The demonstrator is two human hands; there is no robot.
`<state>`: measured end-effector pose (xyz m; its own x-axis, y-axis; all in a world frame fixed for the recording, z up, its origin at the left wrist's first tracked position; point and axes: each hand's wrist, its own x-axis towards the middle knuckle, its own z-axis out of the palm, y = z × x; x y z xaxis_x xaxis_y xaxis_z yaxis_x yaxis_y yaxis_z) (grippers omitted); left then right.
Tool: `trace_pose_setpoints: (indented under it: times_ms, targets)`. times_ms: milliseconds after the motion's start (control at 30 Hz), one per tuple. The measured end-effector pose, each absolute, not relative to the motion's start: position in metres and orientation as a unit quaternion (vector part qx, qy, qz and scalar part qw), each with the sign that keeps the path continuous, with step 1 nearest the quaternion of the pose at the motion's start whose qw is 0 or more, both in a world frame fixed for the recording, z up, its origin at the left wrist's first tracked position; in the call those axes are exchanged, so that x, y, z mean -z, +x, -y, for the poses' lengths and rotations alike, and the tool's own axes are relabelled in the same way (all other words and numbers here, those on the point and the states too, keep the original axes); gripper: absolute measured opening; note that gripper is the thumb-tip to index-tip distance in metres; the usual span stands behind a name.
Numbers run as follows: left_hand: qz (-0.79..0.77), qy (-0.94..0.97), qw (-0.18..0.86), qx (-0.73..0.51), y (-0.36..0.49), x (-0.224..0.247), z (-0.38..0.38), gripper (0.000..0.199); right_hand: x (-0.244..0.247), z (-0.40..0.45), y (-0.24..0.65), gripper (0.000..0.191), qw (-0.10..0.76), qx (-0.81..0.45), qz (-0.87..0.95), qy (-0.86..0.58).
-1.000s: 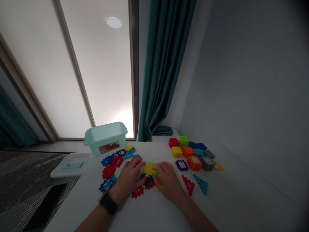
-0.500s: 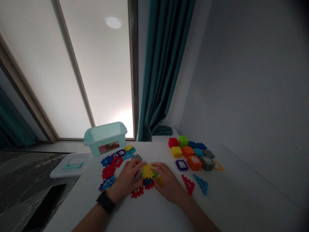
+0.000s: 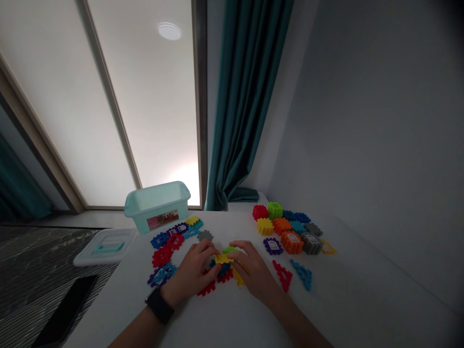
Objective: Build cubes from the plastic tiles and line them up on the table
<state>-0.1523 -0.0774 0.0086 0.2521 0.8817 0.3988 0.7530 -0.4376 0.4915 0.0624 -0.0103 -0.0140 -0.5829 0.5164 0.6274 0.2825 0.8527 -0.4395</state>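
Between my hands is a yellow notched building tile (image 3: 224, 259), seen nearly edge-on. My left hand (image 3: 195, 268), with a dark watch on its wrist, closes on the tile's left side. On the tile's right side are the bent fingers of my right hand (image 3: 252, 271). Just below the tile sits a dark blue tile (image 3: 224, 270), partly covered by fingers. Around it, red tiles (image 3: 207, 284), a green tile (image 3: 229, 250) and another yellow tile (image 3: 238, 277) show in part. My fingers hide how these pieces join.
Loose blue, red and purple tiles (image 3: 162, 256) lie to the left. Stacked coloured tiles (image 3: 292, 242) stand at the right, with a red triangle (image 3: 282, 276) and a blue triangle (image 3: 301, 275) nearer. A mint bin (image 3: 157, 205) and its clear lid (image 3: 105, 246) are at the back left.
The yellow tile has tipped from facing me to nearly flat, slightly lower, over the blue piece. My right fingers have shifted, uncovering more of the green and the other yellow tile.
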Motion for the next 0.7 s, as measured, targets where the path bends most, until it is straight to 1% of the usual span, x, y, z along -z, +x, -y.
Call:
trace_pose_setpoints:
  times_ms: [67,133,167,267,300,367,433,600,700]
  targets:
    - [-0.525,0.778,0.092,-0.332,-0.152,-0.008,0.077,0.013,0.013,0.011,0.061,0.015,0.401,-0.171,0.871,-0.228]
    - [-0.535,0.766,0.074,-0.348,-0.153,-0.005,0.077,0.016,0.011,0.012,0.059,0.017,0.408,-0.202,0.858,-0.240]
    - [-0.540,0.760,0.063,-0.355,-0.153,-0.004,0.077,0.022,0.010,0.013,0.058,0.017,0.412,-0.220,0.848,-0.252]
    - [-0.541,0.758,0.032,-0.362,-0.153,0.002,0.077,0.055,0.008,0.014,0.057,0.021,0.415,-0.280,0.813,-0.298]
    - [-0.537,0.763,0.023,-0.359,-0.152,0.004,0.077,0.063,0.007,0.014,0.056,0.022,0.411,-0.302,0.803,-0.309]
    - [-0.529,0.775,0.005,-0.345,-0.152,0.006,0.076,0.070,0.007,0.014,0.056,0.026,0.404,-0.338,0.785,-0.326]
    - [-0.526,0.783,-0.015,-0.331,-0.152,0.008,0.074,0.067,0.007,0.013,0.056,0.030,0.400,-0.363,0.770,-0.339]
    - [-0.525,0.785,-0.059,-0.325,-0.154,0.008,0.073,0.049,0.010,0.013,0.055,0.036,0.387,-0.395,0.757,-0.348]
    - [-0.519,0.785,-0.076,-0.329,-0.156,0.006,0.073,0.046,0.011,0.014,0.056,0.037,0.379,-0.382,0.763,-0.357]
